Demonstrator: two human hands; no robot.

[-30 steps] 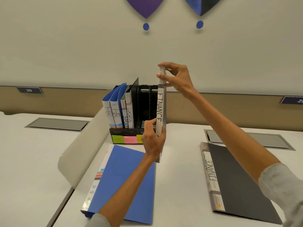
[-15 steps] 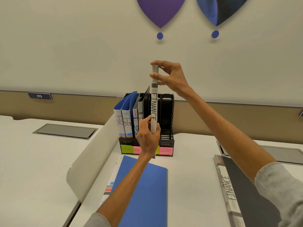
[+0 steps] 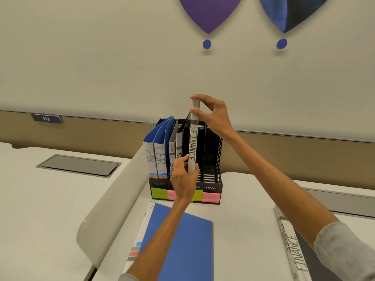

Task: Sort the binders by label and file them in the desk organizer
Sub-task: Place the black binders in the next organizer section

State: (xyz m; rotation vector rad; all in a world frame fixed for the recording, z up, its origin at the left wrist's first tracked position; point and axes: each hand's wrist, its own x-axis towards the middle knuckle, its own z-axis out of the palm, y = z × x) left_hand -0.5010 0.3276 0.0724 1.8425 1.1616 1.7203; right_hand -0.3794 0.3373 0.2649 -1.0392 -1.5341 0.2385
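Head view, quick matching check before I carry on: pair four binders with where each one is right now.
Things:
1. upright FINANCE binder
2. blue binder
3. HR binders
4. dark FINANCE binder

Places:
A. flat on the desk, far right
B. standing at the left end of the desk organizer
C. held by the left hand low down and the right hand at the top
D. flat on the desk in front of the desk organizer

Pairs: 1-C, 2-D, 3-B, 4-A.

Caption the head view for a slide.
Left hand and right hand hold an upright FINANCE binder at the desk organizer.
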